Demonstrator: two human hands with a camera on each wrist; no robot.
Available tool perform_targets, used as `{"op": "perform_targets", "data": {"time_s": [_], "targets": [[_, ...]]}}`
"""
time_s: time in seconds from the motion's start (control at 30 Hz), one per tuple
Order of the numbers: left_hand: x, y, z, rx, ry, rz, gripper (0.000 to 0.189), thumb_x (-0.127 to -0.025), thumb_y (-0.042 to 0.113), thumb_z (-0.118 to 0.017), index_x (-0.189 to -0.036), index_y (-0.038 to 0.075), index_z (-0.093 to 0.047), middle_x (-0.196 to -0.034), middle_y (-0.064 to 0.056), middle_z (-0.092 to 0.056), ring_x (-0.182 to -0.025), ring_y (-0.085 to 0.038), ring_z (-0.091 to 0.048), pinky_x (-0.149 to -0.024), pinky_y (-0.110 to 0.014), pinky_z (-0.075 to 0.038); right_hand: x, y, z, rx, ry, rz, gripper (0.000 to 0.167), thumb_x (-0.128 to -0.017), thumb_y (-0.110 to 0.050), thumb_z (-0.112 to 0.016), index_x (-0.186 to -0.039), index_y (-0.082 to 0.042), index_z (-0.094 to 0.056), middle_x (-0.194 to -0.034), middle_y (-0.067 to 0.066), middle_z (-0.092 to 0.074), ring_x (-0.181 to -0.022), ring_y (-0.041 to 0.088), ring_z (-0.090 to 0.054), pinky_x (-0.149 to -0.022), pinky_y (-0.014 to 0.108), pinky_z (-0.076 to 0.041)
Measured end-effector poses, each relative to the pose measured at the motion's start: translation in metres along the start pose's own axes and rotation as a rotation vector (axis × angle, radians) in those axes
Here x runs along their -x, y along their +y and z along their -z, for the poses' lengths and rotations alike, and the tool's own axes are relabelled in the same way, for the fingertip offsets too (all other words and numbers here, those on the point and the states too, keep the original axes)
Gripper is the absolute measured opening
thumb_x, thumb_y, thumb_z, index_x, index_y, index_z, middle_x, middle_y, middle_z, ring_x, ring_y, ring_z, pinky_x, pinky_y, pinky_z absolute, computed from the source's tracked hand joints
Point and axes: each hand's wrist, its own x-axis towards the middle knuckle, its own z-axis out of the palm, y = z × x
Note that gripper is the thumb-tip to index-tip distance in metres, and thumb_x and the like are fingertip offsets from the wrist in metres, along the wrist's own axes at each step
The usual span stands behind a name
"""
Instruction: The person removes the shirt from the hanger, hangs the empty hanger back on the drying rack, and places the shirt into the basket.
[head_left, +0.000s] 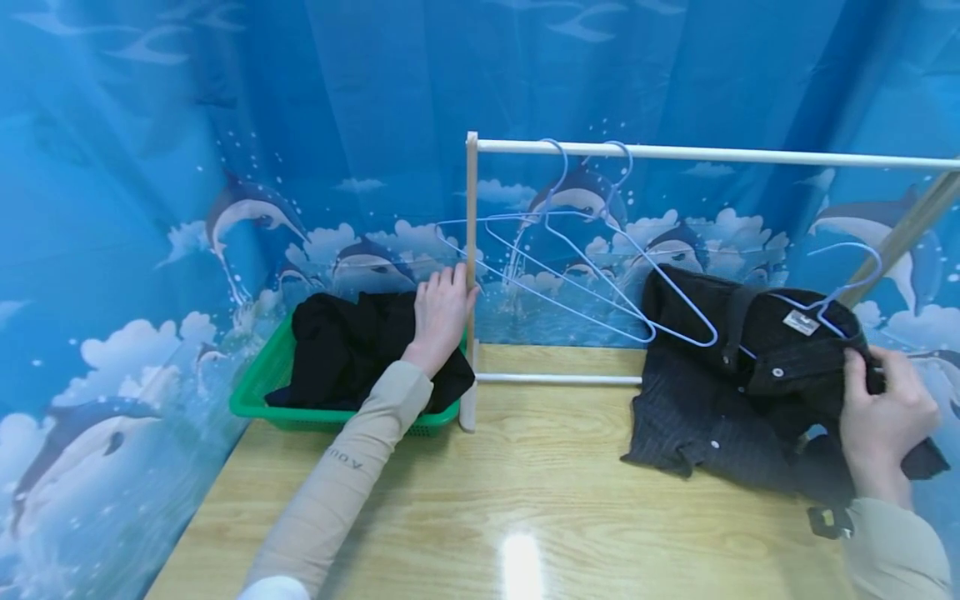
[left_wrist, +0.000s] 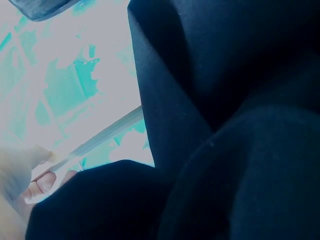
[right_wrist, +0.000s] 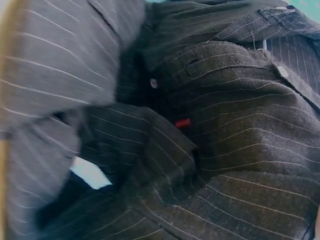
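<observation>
Lettering [head_left: 345, 459] on the left sleeve [head_left: 318, 512] is partly reading "AQU"; the white collar label [head_left: 802, 322] is bearing print too small to read. The left hand [head_left: 437, 321] is gripping the rack post [head_left: 471, 212], fingers wrapping round it. The right hand's [head_left: 885, 412] fingers are pinching the dark pinstriped shirt [head_left: 686, 408], which is hanging from a blue hanger [head_left: 823, 305], off the rail [head_left: 750, 156], at the tabletop's [head_left: 585, 467] right side.

So your left arm in its snug beige sleeve [head_left: 348, 475] is stretched out long on a diagonal, bare left grip [head_left: 441, 318] back-of-hand up, thumb and fingers [left_wrist: 46, 184] closing in from opposite sides. Your beige-sleeved right arm [head_left: 896, 546] is mostly cut off; the bare right grip [head_left: 888, 412] points upward, thumb pinching against bent fingers. They're well apart.
</observation>
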Motion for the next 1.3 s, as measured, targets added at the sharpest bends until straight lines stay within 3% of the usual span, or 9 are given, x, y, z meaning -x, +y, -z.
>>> {"op": "perform_targets", "data": {"time_s": [0.13,0.4,0.67,0.7,0.8,0.87,0.93,1.17,1.3], "targets": [[0.001,0.000,0.000,0.001,-0.012,0.011,0.034,-0.104,0.038,-0.057,-0.119,0.007,-0.057,-0.102,-0.010,-0.064,-0.094,-0.027,-0.061,-0.079,-0.039,-0.051,0.020,0.001,0.001,-0.010,-0.037,0.050,0.035,-0.103,-0.027,-0.062,-0.113,0.005,-0.070,-0.108,0.027,-0.070,-0.092,0.048,-0.065,-0.076,0.017,-0.029],[0.003,-0.001,-0.001,0.005,-0.022,0.014,0.035,-0.105,0.038,-0.056,-0.120,0.007,-0.056,-0.102,-0.010,-0.064,-0.094,-0.026,-0.061,-0.079,-0.038,-0.051,0.050,-0.002,0.003,-0.099,-0.121,0.114,0.026,-0.097,-0.018,-0.071,-0.107,0.006,-0.072,-0.102,0.027,-0.071,-0.089,0.047,-0.063,-0.076,0.006,-0.023],[0.001,0.000,-0.001,0.029,-0.009,0.003,0.034,-0.104,0.038,-0.056,-0.120,0.007,-0.056,-0.101,-0.010,-0.063,-0.090,-0.026,-0.060,-0.074,-0.036,-0.050,0.063,0.001,0.000,-0.126,-0.116,0.119,0.019,-0.089,-0.007,-0.077,-0.102,0.006,-0.073,-0.096,0.026,-0.071,-0.082,0.040,-0.058,-0.076,0.005,-0.023],[0.001,0.000,-0.001,0.027,-0.007,0.002,0.035,-0.104,0.038,-0.056,-0.120,0.007,-0.056,-0.101,-0.010,-0.063,-0.089,-0.026,-0.060,-0.073,-0.036,-0.050,0.065,0.001,0.000,-0.134,-0.111,0.120,0.018,-0.089,-0.006,-0.077,-0.102,0.006,-0.073,-0.096,0.026,-0.071,-0.082,0.036,-0.058,-0.077,0.005,-0.023],[0.001,0.000,-0.001,0.028,-0.006,0.001,0.035,-0.104,0.038,-0.056,-0.120,0.007,-0.056,-0.100,-0.010,-0.063,-0.089,-0.026,-0.060,-0.073,-0.036,-0.051,0.068,-0.001,0.004,-0.159,-0.104,0.114,0.018,-0.089,-0.005,-0.076,-0.102,0.006,-0.073,-0.095,0.027,-0.071,-0.085,0.001,-0.056,-0.079,0.003,-0.024],[0.001,0.000,-0.001,0.033,-0.007,0.003,0.035,-0.104,0.038,-0.056,-0.120,0.007,-0.056,-0.100,-0.010,-0.063,-0.089,-0.026,-0.060,-0.073,-0.036,-0.051,0.070,-0.004,0.007,-0.170,-0.101,0.120,0.018,-0.089,-0.006,-0.076,-0.102,0.007,-0.073,-0.095,0.028,-0.070,-0.090,-0.018,-0.043,-0.078,0.004,-0.024],[0.000,0.000,-0.001,0.038,-0.006,0.001,0.035,-0.104,0.037,-0.057,-0.120,0.007,-0.056,-0.100,-0.010,-0.063,-0.089,-0.026,-0.059,-0.073,-0.036,-0.051,0.072,-0.007,0.011,-0.181,-0.106,0.129,0.018,-0.090,-0.006,-0.075,-0.102,0.008,-0.072,-0.093,0.029,-0.069,-0.096,-0.027,-0.032,-0.078,0.004,-0.024],[0.000,0.000,-0.002,0.029,0.000,-0.006,0.034,-0.104,0.037,-0.057,-0.119,0.007,-0.056,-0.100,-0.010,-0.063,-0.090,-0.026,-0.059,-0.076,-0.036,-0.051,0.075,-0.021,0.021,-0.201,-0.142,0.186,0.026,-0.096,-0.014,-0.070,-0.103,0.012,-0.070,-0.092,0.031,-0.067,-0.098,-0.024,-0.031,-0.080,0.004,-0.024],[0.000,-0.001,-0.002,0.020,0.005,-0.005,0.034,-0.104,0.037,-0.058,-0.118,0.007,-0.056,-0.099,-0.010,-0.063,-0.089,-0.026,-0.060,-0.075,-0.036,-0.050,0.076,-0.028,0.021,-0.220,-0.117,0.216,0.031,-0.097,-0.020,-0.069,-0.100,0.010,-0.071,-0.088,0.029,-0.068,-0.090,-0.010,-0.042,-0.081,0.004,-0.025]]}}
